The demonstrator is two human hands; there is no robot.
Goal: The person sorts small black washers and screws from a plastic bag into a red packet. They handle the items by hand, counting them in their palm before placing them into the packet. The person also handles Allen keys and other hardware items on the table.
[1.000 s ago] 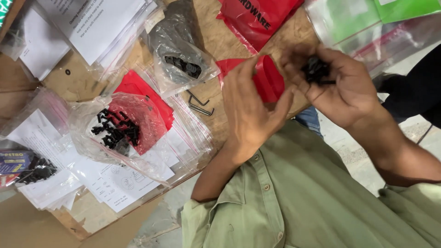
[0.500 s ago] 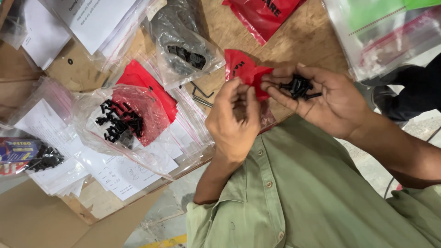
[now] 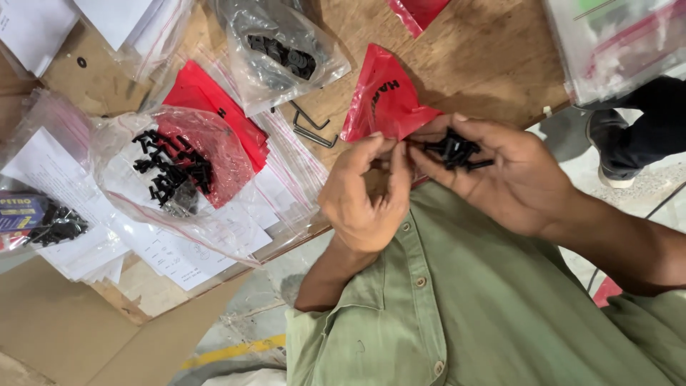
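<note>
Black metal screws, a small loose heap of them, lie in the cupped palm of the right hand, which is held open and palm-up just off the near edge of the wooden table. The right fingers curl only lightly, wide enough that the screws show plainly. The left hand is beside it, its back to the camera, fingers drawn together so the fingertips pinch close at the edge of the right palm; whether a screw sits between them cannot be told. Both hands hover over the front of the person's green button-up shirt.

Just beyond the fingertips, at the near edge of the table, lies a red plastic bag, crumpled into a pointed shape and touching or nearly touching the fingers of both hands. Beside it toward the table's middle are two thin black hex keys, lying together on the bare wood. Further along the table is a clear plastic bag with black screws over a red bag, resting on printed paper sheets in zip pouches that overhang the near edge. Toward the far edge sits another clear bag of dark fasteners. At the far left end a small pouch of black screws lies on more papers. Brown cardboard is on the floor below.
</note>
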